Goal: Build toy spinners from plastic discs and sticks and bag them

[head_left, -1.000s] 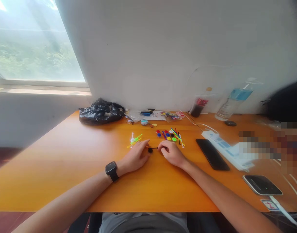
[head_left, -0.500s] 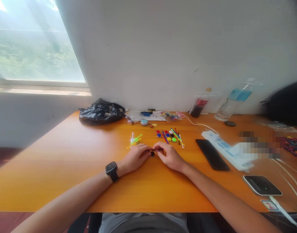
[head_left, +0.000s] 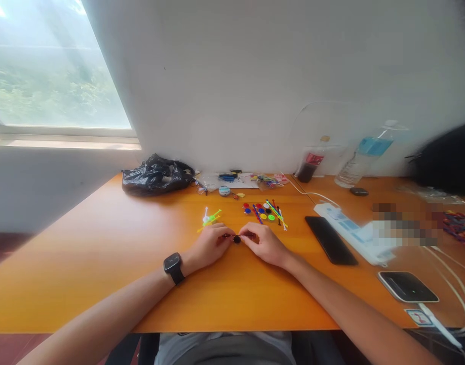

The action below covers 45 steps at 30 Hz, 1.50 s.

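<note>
Close together above the table, my left hand [head_left: 211, 244] and my right hand [head_left: 263, 243] both have their fingertips pinched on a small black spinner [head_left: 236, 240]. Its round black disc faces up between the fingers; the thin dark arrow part is mostly covered by fingertips. Beyond my left hand lie spinners with a white arrow and disc [head_left: 205, 215] and yellow-green arrows [head_left: 212, 218]. Past my right hand are loose round discs in several colours, such as a yellow disc [head_left: 263, 217], and loose plastic arrows, among them a yellow arrow [head_left: 281, 219].
A black plastic bag [head_left: 156, 176] and a small round tin [head_left: 224, 191] stand toward the wall. To the right are a black phone [head_left: 330, 240], a white power strip [head_left: 350, 232], a cola bottle [head_left: 309, 167], a water bottle [head_left: 363, 154] and a charging device [head_left: 408, 287] with cables.
My fingertips have shifted slightly on the spinner, and its black disc now shows more fully between them. The view has moved a little; the things on the table lie as before.
</note>
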Each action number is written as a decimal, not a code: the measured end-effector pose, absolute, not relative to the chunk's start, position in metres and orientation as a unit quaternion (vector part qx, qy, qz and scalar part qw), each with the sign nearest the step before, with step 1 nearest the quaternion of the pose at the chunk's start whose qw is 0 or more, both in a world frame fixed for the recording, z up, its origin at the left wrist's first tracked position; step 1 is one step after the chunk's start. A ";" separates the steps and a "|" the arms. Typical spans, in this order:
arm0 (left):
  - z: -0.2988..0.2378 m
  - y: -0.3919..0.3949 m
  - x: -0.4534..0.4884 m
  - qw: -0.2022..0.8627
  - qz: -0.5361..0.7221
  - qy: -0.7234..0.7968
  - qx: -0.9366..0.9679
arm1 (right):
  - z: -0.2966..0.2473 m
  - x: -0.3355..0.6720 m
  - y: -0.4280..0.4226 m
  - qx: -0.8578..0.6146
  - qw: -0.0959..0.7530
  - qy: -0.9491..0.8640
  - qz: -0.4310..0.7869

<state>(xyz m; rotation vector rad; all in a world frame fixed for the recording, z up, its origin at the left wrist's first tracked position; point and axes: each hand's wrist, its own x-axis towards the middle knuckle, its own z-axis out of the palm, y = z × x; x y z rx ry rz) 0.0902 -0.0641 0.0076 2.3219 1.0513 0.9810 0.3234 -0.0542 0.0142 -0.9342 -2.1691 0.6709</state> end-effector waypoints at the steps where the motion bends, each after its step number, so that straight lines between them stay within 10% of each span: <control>1: 0.008 -0.064 0.090 0.205 0.351 0.375 0.833 | 0.014 0.324 -0.054 -0.356 0.336 -0.833 0.258; 45: 0.007 -0.064 0.096 0.145 0.286 0.364 0.874 | 0.005 0.324 -0.052 -0.358 0.319 -0.832 0.280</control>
